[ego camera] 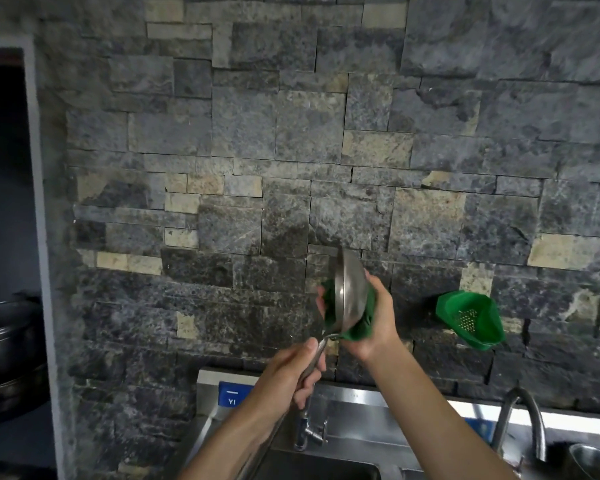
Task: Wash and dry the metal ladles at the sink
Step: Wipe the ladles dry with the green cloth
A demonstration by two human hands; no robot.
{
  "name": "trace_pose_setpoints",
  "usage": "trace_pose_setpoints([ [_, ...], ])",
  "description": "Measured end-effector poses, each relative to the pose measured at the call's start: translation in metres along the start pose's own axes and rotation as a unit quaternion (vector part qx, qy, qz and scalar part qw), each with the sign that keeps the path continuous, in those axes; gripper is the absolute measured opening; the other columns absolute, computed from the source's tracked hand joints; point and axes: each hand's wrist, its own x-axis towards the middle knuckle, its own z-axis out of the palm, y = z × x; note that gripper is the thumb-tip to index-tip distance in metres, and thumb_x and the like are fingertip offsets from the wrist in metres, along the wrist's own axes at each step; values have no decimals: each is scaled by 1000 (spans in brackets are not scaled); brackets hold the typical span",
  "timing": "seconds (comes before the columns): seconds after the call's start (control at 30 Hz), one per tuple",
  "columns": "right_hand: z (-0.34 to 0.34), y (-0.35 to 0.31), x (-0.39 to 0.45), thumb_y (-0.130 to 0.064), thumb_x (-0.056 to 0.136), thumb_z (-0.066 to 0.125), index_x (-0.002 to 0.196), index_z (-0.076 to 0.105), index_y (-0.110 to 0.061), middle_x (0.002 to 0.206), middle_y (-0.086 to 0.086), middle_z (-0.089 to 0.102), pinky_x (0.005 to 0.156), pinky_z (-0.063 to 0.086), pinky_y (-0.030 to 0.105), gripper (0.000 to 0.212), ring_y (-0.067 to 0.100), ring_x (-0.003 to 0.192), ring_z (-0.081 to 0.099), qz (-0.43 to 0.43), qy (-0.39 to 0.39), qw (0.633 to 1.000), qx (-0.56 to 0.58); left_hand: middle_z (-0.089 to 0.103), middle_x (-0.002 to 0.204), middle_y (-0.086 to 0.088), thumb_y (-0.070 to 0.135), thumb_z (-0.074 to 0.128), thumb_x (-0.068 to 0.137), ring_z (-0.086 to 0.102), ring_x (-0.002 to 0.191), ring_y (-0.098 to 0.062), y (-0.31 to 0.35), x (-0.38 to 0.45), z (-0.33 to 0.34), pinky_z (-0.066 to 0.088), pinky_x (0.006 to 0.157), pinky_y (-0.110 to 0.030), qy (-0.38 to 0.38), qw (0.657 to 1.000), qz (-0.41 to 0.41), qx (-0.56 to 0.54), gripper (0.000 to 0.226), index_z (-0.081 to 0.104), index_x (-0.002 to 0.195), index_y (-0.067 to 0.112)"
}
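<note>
I hold a metal ladle [352,292] upright in front of the stone wall, its bowl on edge above the sink [326,462]. My left hand [291,372] grips the ladle's handle just below the bowl. My right hand [374,323] wraps a green cloth [359,329] around the back and lower part of the bowl. The rest of the handle runs down along my left forearm and is mostly hidden.
A green plastic strainer basket [468,318] hangs on the wall to the right. A tap [307,429] sits below my hands, a curved faucet [520,420] at the right with a metal bowl [593,460] beside it. Dark pots [11,344] stand at the far left.
</note>
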Motion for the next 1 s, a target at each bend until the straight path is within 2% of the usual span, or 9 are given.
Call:
trace_pose_setpoints([
  [0.13, 13, -17, -10, -48, 85, 69, 114, 72, -15, 111, 15, 72, 97, 53, 47, 44, 34, 102, 69, -115, 74, 984, -115, 50, 68, 0, 41, 39, 104, 42, 51, -14, 6, 4, 0, 40, 56, -29, 12, 999, 39, 17, 41, 56, 90, 6],
  [0.23, 25, -21, -27, -38, 84, 78, 133, 59, -27, 125, 3, 68, 102, 54, 48, 54, 23, 114, 67, -312, 185, 903, -231, 53, 67, 4, 38, 36, 105, 45, 47, -10, 7, 10, -1, 43, 53, -24, 50, 988, 65, 132, 31, 47, 90, 13],
  [0.33, 42, -16, -46, -33, 90, 75, 142, 47, -33, 135, -9, 52, 107, 47, 24, 59, 4, 125, 53, -523, 146, 724, -426, 56, 75, -1, 38, 37, 105, 47, 51, -7, -2, 18, 3, 45, 55, -31, 80, 971, 91, 207, 21, 40, 85, 32],
  [0.43, 38, -10, -31, -43, 84, 75, 138, 53, -23, 140, 9, 39, 114, 34, 39, 62, 22, 134, 41, -633, 139, 471, -598, 49, 67, 6, 32, 40, 104, 46, 56, -6, -3, 24, 17, 39, 57, -35, 109, 954, 123, 252, 19, 38, 86, 34],
  [0.53, 28, -5, -11, -62, 83, 68, 133, 52, -32, 131, 6, 35, 101, 31, 48, 61, 28, 124, 37, -588, 203, 343, -704, 42, 61, 7, 27, 41, 104, 41, 53, -11, 2, 24, 31, 29, 54, -29, 113, 942, 163, 271, 18, 36, 87, 30],
  [0.63, 20, -8, -6, -61, 84, 71, 132, 54, -25, 122, 8, 43, 86, 43, 46, 62, 28, 108, 44, -569, 232, 314, -724, 41, 59, 8, 30, 38, 105, 41, 49, -13, 3, 21, 40, 28, 51, -28, 125, 924, 177, 315, 15, 36, 90, 26],
  [0.73, 24, -2, -9, -47, 85, 77, 131, 57, -17, 121, 9, 54, 86, 50, 34, 58, 24, 107, 52, -571, 197, 372, -705, 51, 64, 5, 26, 37, 104, 48, 52, -14, 2, 22, 45, 32, 50, -29, 127, 920, 163, 333, 9, 38, 96, 24],
  [0.83, 29, 9, -19, -43, 87, 76, 130, 55, -21, 126, -1, 57, 92, 54, 25, 53, 13, 115, 57, -534, 77, 458, -707, 61, 75, 1, 14, 42, 101, 56, 59, -13, 8, 23, 44, 39, 52, -25, 123, 918, 155, 343, 17, 44, 118, 15],
  [1.0, 15, -11, -31, -23, 90, 72, 126, 63, -25, 130, -10, 59, 99, 53, 35, 37, 10, 124, 57, -428, -135, 464, -764, 50, 61, 11, 15, 41, 102, 48, 47, -7, 20, 19, 22, 38, 50, -22, 124, 917, 172, 337, 9, 44, 110, 16],
])
